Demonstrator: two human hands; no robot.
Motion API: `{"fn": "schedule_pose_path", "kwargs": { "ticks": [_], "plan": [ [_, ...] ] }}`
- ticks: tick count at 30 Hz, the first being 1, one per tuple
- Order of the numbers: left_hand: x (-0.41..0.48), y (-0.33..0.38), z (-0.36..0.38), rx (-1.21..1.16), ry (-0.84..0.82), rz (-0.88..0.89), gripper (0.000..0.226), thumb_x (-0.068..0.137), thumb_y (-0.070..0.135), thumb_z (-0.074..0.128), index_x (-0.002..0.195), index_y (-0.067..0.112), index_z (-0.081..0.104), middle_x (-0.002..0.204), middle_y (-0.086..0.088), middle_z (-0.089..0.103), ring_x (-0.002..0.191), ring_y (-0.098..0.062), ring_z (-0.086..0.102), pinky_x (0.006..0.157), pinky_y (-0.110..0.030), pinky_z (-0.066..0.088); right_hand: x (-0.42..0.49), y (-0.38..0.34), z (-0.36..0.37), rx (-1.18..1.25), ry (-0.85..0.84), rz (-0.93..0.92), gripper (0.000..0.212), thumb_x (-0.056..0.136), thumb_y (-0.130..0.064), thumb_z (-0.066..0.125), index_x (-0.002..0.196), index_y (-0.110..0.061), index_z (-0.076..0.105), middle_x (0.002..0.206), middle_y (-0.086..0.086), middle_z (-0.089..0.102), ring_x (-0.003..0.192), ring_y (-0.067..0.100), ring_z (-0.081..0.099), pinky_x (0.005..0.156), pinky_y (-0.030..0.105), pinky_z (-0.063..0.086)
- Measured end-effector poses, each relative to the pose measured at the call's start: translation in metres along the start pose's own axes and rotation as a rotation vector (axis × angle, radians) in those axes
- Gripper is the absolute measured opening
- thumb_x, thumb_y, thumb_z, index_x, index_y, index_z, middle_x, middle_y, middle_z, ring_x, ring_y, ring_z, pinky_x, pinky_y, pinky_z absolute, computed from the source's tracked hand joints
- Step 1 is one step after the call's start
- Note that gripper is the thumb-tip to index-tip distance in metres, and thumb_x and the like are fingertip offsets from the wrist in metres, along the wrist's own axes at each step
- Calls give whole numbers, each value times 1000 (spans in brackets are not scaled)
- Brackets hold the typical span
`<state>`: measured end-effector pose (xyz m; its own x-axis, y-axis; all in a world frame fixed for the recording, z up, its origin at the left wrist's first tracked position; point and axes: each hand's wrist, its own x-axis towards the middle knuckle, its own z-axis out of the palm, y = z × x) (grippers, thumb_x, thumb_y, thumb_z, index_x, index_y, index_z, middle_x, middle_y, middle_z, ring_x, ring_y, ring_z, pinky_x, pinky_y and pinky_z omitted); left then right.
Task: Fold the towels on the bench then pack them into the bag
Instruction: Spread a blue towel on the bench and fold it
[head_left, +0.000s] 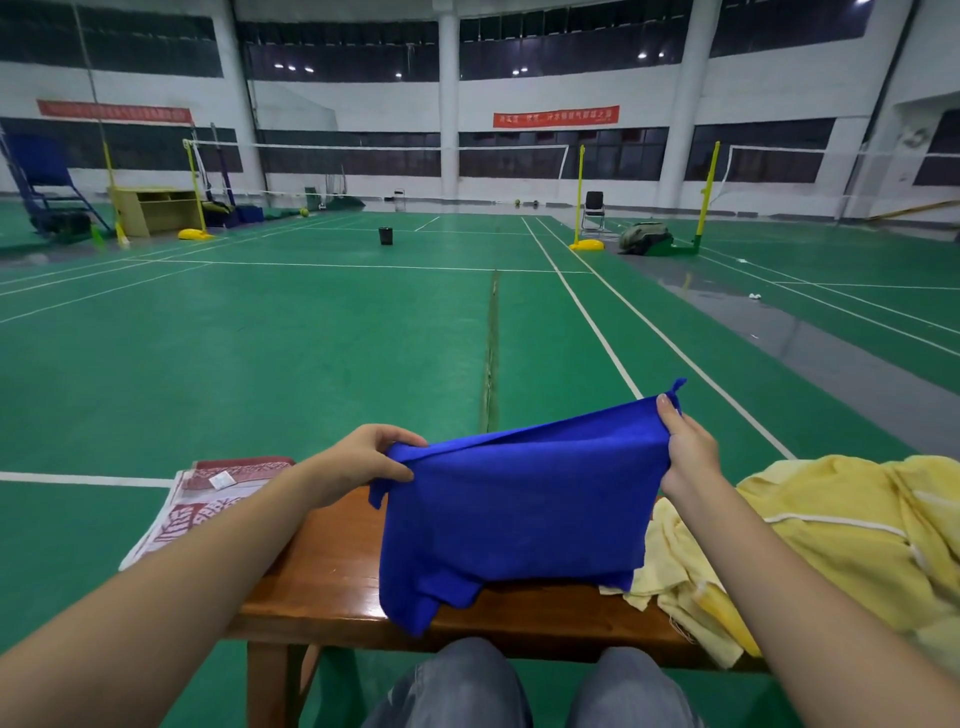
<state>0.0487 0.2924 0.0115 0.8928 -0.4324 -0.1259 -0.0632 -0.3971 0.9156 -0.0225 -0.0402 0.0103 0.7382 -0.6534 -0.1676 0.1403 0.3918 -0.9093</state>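
Both hands hold a blue towel (514, 499) up above the wooden bench (322, 577). The left hand (363, 457) pinches the towel's left top corner and the right hand (688, 447) grips its right top corner, higher up. The towel's lower edge drapes onto the bench. Left of the blue towel, a red and white towel (208, 499) lies flat on the bench; right of it sits a crumpled yellow towel (831, 530).
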Motion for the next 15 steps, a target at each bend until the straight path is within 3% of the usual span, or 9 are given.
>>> {"fn": "schedule_pose_path", "kwargs": {
  "ticks": [3,8,13,15],
  "plan": [
    [-1,-2,-1,-7,22,10,30,83,-10,56,102,12,60,93,-16,65,77,-26,62,66,-33,52,3,1,-2,16,27,7,22,85,-30,68,75,-15,57,66,-2,47,60,14,41,58,31,38],
    [-1,-7,-6,-69,107,16,16,79,0,69,88,9,61,79,-9,62,67,-19,59,55,-26,50,6,1,-6,36,66,14,17,83,-31,70,80,-17,63,74,-4,53,69,15,46,70,33,42],
    [-6,-11,-14,-135,187,-4,2,83,1,67,81,1,66,71,-8,63,70,-18,59,55,-22,55,11,-2,-12,111,132,38,22,81,-32,73,77,-15,61,61,-4,39,54,13,36,54,30,36],
    [-8,-13,-19,-138,216,-6,5,85,5,66,81,1,65,67,-6,58,65,-14,54,53,-20,52,12,-3,-15,106,130,39,20,81,-32,73,77,-16,62,63,-5,45,54,13,40,55,30,39]
  ]
}}
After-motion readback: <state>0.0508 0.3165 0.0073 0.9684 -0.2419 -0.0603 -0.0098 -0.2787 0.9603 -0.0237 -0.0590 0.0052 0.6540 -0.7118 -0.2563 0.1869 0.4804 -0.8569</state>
